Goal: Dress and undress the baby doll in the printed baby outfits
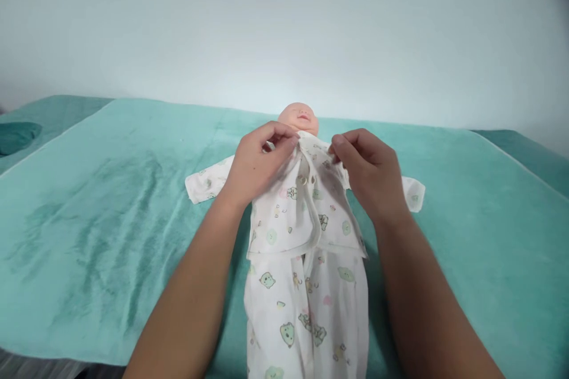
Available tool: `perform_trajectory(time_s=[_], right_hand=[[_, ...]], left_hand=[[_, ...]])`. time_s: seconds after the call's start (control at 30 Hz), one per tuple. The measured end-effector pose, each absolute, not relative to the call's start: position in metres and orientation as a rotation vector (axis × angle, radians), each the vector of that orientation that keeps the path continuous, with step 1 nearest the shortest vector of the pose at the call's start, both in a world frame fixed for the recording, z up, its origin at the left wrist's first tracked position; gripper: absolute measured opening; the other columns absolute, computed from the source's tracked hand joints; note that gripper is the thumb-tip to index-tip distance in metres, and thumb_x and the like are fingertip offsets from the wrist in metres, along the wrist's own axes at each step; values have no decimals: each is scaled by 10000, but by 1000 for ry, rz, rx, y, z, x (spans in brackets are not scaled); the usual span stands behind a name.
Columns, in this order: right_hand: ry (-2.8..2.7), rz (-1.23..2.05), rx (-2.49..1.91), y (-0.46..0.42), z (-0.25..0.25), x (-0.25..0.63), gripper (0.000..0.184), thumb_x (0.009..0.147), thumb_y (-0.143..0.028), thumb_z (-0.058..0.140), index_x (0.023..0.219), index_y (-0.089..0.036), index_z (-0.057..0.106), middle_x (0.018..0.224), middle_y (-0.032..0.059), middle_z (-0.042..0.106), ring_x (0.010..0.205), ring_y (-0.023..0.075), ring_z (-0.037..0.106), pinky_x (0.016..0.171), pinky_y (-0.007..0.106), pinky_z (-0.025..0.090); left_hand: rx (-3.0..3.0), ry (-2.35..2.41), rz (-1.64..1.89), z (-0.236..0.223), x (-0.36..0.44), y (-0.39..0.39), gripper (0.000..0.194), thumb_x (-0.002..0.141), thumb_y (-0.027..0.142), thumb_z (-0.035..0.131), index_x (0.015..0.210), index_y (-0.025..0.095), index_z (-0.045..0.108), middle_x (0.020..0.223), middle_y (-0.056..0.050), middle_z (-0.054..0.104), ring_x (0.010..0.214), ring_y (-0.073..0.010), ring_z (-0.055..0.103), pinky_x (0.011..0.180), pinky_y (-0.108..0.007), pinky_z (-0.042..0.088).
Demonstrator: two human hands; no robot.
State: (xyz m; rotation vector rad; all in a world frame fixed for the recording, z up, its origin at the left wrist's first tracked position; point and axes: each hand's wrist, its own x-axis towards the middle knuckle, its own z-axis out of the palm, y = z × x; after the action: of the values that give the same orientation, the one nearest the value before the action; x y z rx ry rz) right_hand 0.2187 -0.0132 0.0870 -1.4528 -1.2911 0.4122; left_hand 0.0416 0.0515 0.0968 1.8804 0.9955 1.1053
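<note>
A baby doll (299,116) lies on its back, head at the far end, dressed in a white printed baby jacket (284,213) over matching baby trousers (284,320). At the neckline, my left hand (263,160) pinches the jacket's front edge between thumb and fingers. My right hand (371,169) is closed at the upper chest on the other side, fingertips against the jacket; whatever they grip is hidden. Snap buttons (304,180) show mid-chest, beside the curved overlapping edge. The jacket's sleeves stretch out to both sides, partly behind my hands.
A teal plush blanket (89,207) spreads beneath the doll, wrinkled on the left. Behind it rises a pale wall (284,23). Darker teal cloth (20,137) lies at the far left. Past the blanket's near left edge, dark floor (35,365) shows.
</note>
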Motion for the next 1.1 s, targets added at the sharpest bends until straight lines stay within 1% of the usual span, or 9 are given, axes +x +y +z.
perform_trajectory(time_s=[0.07,0.13,0.23,0.37,0.5,0.7,0.8,0.87,1.1], right_hand=[[-1404,486,-1484,-24,96,217,376,891,-518,585,660,-222,581,657,1,591,626,150,518,584,294,414],[-1528,571,-1545,-31,102,214,435,891,-533,578,600,-212,534,571,-13,517,551,129,445,508,283,347],[-1627,642,-1624,-33,105,208,458,892,-529,571,575,-206,501,533,-25,480,511,111,388,458,277,282],[-1651,648,-1674,-32,104,203,407,883,-469,585,584,-203,507,540,-31,500,509,105,385,446,271,261],[-1644,729,-1636,-32,105,208,325,863,-386,593,606,-204,515,574,-32,501,531,105,398,461,261,277],[-1469,931,-1471,-31,105,218,101,823,-304,621,777,-214,623,687,-13,564,609,130,497,538,267,385],[-1403,1035,-1399,-31,103,222,102,812,-311,659,827,-211,644,697,-12,564,593,122,492,534,266,391],[-1378,1092,-1352,-31,103,225,132,809,-330,689,853,-209,661,713,-11,567,593,113,491,538,261,396],[-1326,1228,-1271,-28,100,228,194,799,-366,747,887,-203,688,713,-10,569,567,95,491,512,241,390]], left_hand=[[1889,933,958,103,34,50,168,858,347,616,840,197,691,828,-18,667,763,-155,587,676,-276,473],[1948,827,735,108,26,50,188,832,376,656,818,194,699,762,-9,634,710,-144,564,625,-266,447],[2033,712,544,112,18,52,170,808,371,688,855,210,721,812,-7,647,739,-141,567,644,-265,451],[2097,660,510,112,17,55,132,803,349,697,847,226,722,926,-8,677,827,-148,588,723,-275,469],[2086,639,524,111,18,55,105,806,318,695,805,214,706,900,-11,683,806,-146,588,721,-280,471],[1863,608,577,115,18,46,99,797,283,714,806,189,685,771,-21,679,711,-146,624,630,-274,490],[1778,580,546,114,21,43,104,796,266,725,804,180,667,682,-10,665,622,-125,618,531,-235,456],[1755,556,545,114,23,43,106,798,250,729,799,172,657,674,-5,664,593,-107,608,488,-207,431],[1677,513,537,112,26,43,94,807,206,722,848,154,655,698,-2,668,582,-96,622,468,-183,457]])
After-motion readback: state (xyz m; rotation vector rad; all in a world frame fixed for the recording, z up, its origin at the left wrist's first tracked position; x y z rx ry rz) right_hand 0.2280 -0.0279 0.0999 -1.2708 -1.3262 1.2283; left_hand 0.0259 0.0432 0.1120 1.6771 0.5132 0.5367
